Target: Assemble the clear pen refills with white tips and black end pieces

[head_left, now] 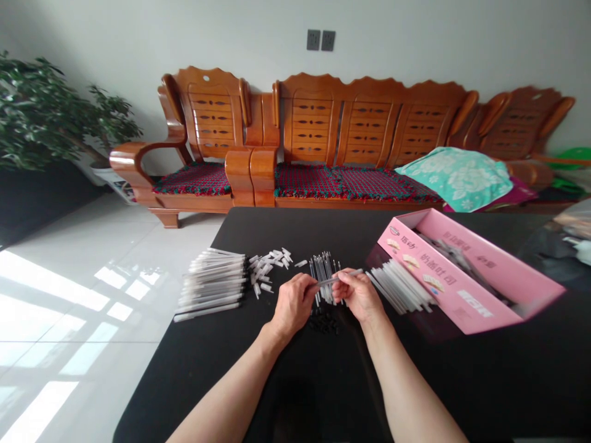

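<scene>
My left hand [295,298] and my right hand [357,294] are closed on one slim, greyish pen barrel [327,282], held almost level above the table. Its far end sticks out past my right fingers; whether a refill sits inside is too small to tell. Just behind and below my hands lies a bunch of ink refills [323,266] with metal tips. Small black plugs [324,322] form a heap nearer to me. White pen caps [263,269] are scattered to the left. Beyond them, whitish pens with black ends [212,283] lie stacked. Empty-looking white barrels [401,286] lie to the right.
A pink cardboard box [466,289] with grey and white pieces inside stands at the right of the black table [207,375]. Behind the table is a wooden sofa [341,123] with a turquoise pillow [462,178]. Plants [41,117] stand at the left.
</scene>
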Demonstrator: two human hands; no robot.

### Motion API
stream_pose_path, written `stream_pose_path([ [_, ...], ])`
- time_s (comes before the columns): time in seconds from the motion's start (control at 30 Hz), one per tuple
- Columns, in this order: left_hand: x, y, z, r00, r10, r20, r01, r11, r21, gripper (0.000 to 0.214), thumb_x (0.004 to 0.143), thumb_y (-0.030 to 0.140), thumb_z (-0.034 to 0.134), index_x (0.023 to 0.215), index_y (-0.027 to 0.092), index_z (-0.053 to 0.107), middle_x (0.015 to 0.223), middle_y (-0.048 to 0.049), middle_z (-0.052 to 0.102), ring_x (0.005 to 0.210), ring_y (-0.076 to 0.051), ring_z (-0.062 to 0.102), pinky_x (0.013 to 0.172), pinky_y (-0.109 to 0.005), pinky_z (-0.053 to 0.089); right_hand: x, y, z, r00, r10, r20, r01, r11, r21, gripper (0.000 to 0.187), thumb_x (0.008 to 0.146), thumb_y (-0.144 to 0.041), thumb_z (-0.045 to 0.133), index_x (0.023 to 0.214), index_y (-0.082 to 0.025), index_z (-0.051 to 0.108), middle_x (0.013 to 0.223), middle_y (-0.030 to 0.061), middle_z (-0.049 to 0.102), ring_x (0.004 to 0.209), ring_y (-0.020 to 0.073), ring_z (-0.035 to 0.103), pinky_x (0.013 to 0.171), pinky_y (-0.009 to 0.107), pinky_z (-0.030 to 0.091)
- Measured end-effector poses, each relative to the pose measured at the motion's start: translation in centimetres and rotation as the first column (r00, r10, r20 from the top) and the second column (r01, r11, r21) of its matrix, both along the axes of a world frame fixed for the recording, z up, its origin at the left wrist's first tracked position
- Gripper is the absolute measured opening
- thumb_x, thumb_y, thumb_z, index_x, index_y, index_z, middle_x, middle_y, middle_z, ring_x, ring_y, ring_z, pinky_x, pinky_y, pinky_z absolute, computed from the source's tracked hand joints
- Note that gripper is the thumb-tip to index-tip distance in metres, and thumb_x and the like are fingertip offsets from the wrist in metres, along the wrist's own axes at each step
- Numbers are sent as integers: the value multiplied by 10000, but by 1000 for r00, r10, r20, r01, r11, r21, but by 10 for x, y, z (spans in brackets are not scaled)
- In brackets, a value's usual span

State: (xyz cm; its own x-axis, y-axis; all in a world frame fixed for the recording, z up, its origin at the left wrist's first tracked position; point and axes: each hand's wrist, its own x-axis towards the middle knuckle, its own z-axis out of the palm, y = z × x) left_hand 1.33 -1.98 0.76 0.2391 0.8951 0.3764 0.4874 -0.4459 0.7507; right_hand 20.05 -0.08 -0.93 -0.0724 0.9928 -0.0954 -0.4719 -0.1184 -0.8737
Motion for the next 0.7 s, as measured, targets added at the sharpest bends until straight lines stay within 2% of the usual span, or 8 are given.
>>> stream_pose_path([
  [0.23, 6, -1, -2, 999, -31, -44, 34, 996, 79, 173, 938, 210, 527, 865, 169, 679, 792, -36, 622, 705, -131, 579, 673, -225, 428, 3, 1, -5, 1000, -1, -24, 0, 999, -51, 162, 719, -280, 783, 749, -131, 724, 546, 20, 699, 393, 138, 629, 366, 204, 529],
  [0.37, -9, 6, 6, 998, 10, -62, -6, 998, 67, 173, 936, 220, 544, 916, 182, 712, 815, -30, 650, 705, -123, 587, 664, -216, 436, 3, 0, -3, 1000, -9, -19, 8, 1000, -16, 256, 764, -348, 764, 899, -133, 731, 600, 31, 716, 433, 149, 649, 377, 224, 542],
  [0.47, -47, 9, 17, 984, 144, -100, -136, 987, 88, 172, 923, 246, 570, 934, 203, 736, 862, -28, 674, 739, -131, 606, 688, -227, 447, 5, 0, -1, 998, -54, -38, 55, 998, 36, 339, 802, -398, 729, 1030, -148, 709, 623, 26, 719, 452, 149, 651, 384, 231, 545],
  [0.6, -127, 1, 27, 936, 318, -153, -305, 947, 106, 235, 929, 349, 553, 1017, 244, 744, 907, -14, 692, 754, -141, 629, 707, -242, 472, 7, 1, 0, 994, -97, -48, 100, 993, 61, 338, 795, -394, 733, 1015, -139, 705, 623, 28, 715, 473, 153, 656, 397, 237, 549],
  [0.7, -185, -13, 24, 906, 380, -185, -365, 924, 111, 292, 913, 436, 546, 992, 239, 746, 1008, -21, 699, 852, -166, 658, 761, -251, 500, 5, 2, -1, 995, -90, -41, 92, 994, 51, 337, 790, -386, 734, 1016, -138, 702, 630, 30, 717, 477, 160, 658, 399, 252, 553],
])
